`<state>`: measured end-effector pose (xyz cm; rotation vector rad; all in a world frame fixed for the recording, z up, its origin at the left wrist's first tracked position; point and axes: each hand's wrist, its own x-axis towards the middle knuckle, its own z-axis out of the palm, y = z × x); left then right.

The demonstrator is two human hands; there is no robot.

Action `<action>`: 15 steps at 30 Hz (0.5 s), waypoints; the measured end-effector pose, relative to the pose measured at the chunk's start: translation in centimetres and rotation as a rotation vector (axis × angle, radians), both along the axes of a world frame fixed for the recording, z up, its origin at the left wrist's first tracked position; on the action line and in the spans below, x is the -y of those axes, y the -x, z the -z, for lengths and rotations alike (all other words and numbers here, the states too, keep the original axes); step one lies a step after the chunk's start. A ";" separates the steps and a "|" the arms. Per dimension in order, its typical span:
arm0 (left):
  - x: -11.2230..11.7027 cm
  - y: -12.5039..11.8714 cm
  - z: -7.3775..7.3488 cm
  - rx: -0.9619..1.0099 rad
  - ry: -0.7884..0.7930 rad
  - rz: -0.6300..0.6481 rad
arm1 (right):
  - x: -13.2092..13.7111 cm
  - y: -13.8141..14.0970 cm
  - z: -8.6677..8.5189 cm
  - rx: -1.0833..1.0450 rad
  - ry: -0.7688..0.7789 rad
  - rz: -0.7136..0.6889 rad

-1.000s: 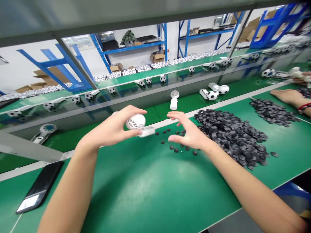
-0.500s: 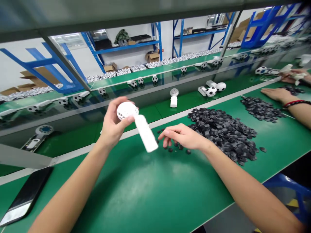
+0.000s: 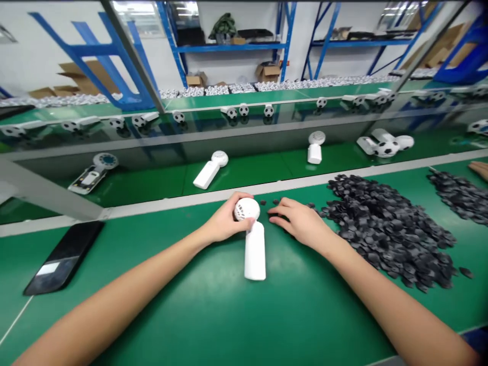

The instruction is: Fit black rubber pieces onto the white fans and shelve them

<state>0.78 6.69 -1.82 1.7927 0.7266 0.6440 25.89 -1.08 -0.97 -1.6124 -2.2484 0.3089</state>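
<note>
My left hand (image 3: 224,219) is closed around the round head of a white handheld fan (image 3: 255,252). The fan's smooth handle points toward me over the green bench, and slots show on the side of its head. Just right of the fan, my right hand (image 3: 299,221) is low over the bench, fingertips curled toward the thumb among a few loose small black pieces (image 3: 276,202). What sits between those fingertips is too small to make out. A large pile of black pieces (image 3: 389,229) lies to the right of this hand.
A black phone (image 3: 64,259) lies at the left. Behind the pale ledge, a green belt (image 3: 251,170) carries white fans (image 3: 208,174) and soccer-ball-patterned ones (image 3: 386,148). A second black pile (image 3: 463,195) and another person's hand (image 3: 479,169) are at the far right. A slanted post (image 3: 53,188) stands left.
My left hand has lowered the fan toward the bench and turned its handle toward me. My right hand's fingers have come down among the loose black pieces. The view has shifted, showing another fan on the belt.
</note>
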 end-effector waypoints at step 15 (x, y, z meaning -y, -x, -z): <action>1.4 0.2 -0.7 -0.051 -0.139 -0.043 | 2.1 1.3 -1.6 -0.679 0.296 0.115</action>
